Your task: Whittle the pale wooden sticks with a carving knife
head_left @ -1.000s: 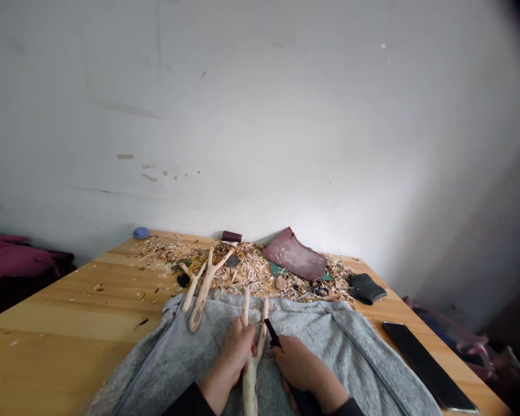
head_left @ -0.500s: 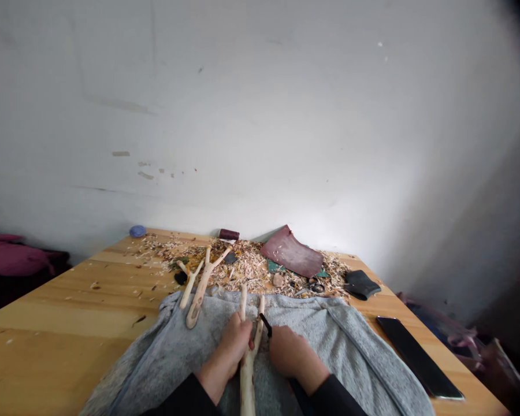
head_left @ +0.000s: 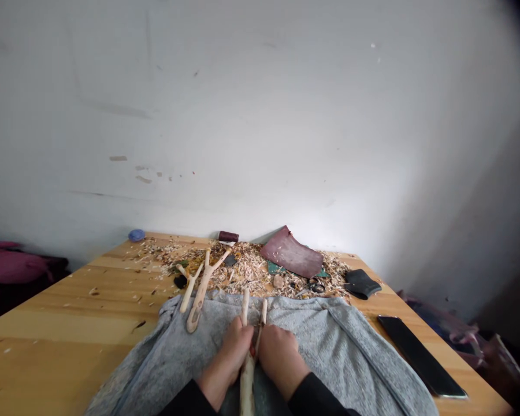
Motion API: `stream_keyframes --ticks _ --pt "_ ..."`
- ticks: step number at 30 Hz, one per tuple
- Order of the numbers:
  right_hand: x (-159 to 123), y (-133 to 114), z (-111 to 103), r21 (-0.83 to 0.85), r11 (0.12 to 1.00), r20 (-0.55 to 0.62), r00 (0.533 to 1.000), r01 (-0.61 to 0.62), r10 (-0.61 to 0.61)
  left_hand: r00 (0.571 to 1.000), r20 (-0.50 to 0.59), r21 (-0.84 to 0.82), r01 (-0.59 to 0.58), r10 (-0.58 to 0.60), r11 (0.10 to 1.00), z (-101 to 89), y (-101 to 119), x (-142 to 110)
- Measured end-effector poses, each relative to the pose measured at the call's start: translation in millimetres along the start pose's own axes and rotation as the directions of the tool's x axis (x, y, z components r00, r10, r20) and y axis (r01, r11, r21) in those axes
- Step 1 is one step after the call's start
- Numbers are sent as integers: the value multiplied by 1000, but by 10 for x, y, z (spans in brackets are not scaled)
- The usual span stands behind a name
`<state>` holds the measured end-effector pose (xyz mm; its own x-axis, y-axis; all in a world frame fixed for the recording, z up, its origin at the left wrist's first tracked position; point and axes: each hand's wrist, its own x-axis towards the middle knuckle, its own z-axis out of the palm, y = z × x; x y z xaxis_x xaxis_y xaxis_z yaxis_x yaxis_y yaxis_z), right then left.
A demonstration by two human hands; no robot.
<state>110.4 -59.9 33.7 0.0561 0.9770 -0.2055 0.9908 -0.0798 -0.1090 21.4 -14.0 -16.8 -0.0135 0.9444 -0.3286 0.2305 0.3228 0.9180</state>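
A peeled, Y-shaped wooden fork (head_left: 247, 388) points away from me over the grey cloth (head_left: 338, 352). My left hand (head_left: 233, 348) is wrapped round it at the base of its left prong. Against the right prong sits my right hand (head_left: 281, 350), closed in a fist on a knife whose dark blade showed a moment ago; fist and fork now hide it. Two more carved forks, a larger one (head_left: 202, 290) and a smaller one (head_left: 189, 290), lie to the left, their handles on the cloth.
Wood shavings (head_left: 247, 268) cover the table's far part. Among them are a brown leather piece (head_left: 292, 252), a thread spool (head_left: 228, 237) and scissors (head_left: 316, 285). A black leather piece (head_left: 361, 283) and a phone (head_left: 420, 355) lie right; a blue round object (head_left: 136, 235) is far left.
My right hand has moved left and slightly up, close against the right prong, and the knife blade has gone out of sight. My left hand keeps its hold on the fork.
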Motion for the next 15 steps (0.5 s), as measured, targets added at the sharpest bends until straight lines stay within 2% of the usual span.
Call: stream_keyframes --ticks 4,9,12,15 --pt "14 90 23 45 999 -14 1000 -16 16 1000 9 -77 -23 24 997 -22 -39 -42" --pt "0 403 42 149 989 0 1000 -17 18 998 32 -184 -55 62 981 -57 -61 -68" --pt "-24 566 40 203 979 17 1000 -23 20 997 43 -210 -58 68 976 -63 -63 -63" --pt "-76 626 47 264 964 25 1000 -24 17 995 60 -215 -61 75 975 -73 -55 -71"
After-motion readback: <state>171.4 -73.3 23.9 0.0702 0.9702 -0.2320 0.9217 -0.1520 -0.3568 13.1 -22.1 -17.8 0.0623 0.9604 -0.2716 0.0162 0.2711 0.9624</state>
